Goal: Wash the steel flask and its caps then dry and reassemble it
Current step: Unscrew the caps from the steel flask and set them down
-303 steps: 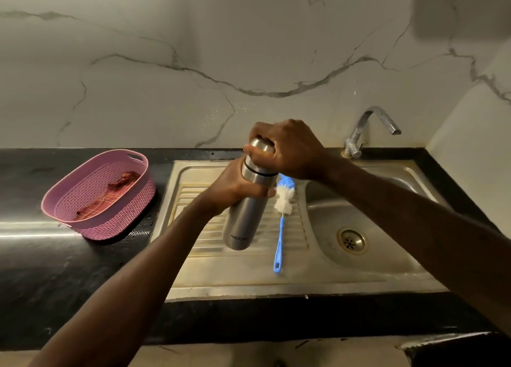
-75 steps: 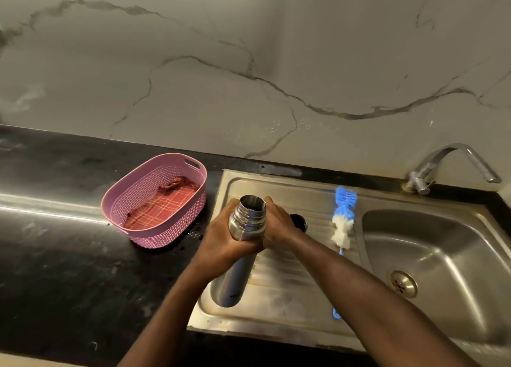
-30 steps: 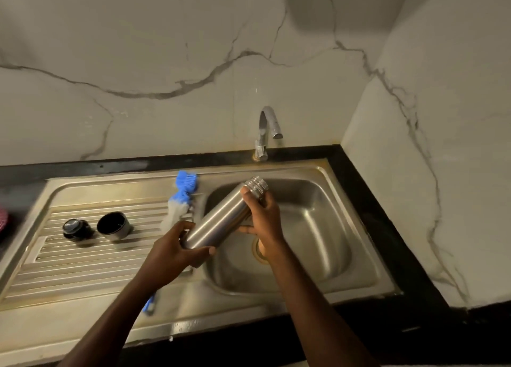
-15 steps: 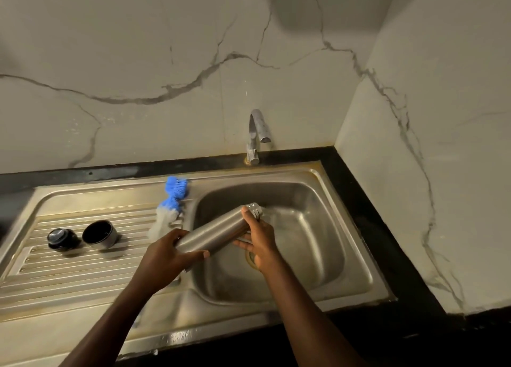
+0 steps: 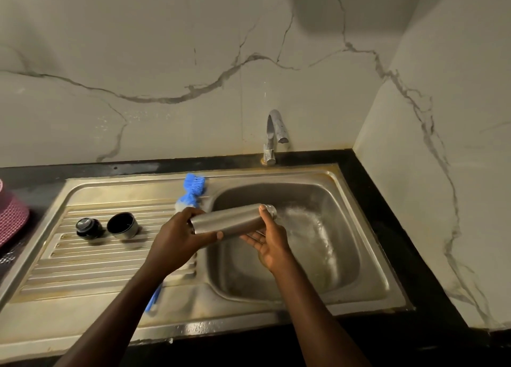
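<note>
Steel flask, uncapped, level above the sink basin, mouth turned right and spilling water into the bowl. Gripped at its base by the left hand, fingers and thumb curled round the steel; cradled near the neck by the right hand, palm up, fingers fairly straight beneath, thumb hooked over the top.

Reads as an emptying or first rinse, early in the job: both caps off and set aside, no soap or suds visible, so scrubbing, rinsing, drying and reassembly judged yet to come.

Just beyond and partly under the left hand, blue bottle brush lying along the edge of the drainboard, within easy reach. Farther left on the ribs, steel outer cap on its side, dark opening toward the camera, and black inner cap just beside it, apart from each other. At the far left edge, part of a pink basket; contents not visible, drying cloth not confirmed.

Behind the basin, tap with no stream falling from its spout. Nothing between flask, brush and tap.
</note>
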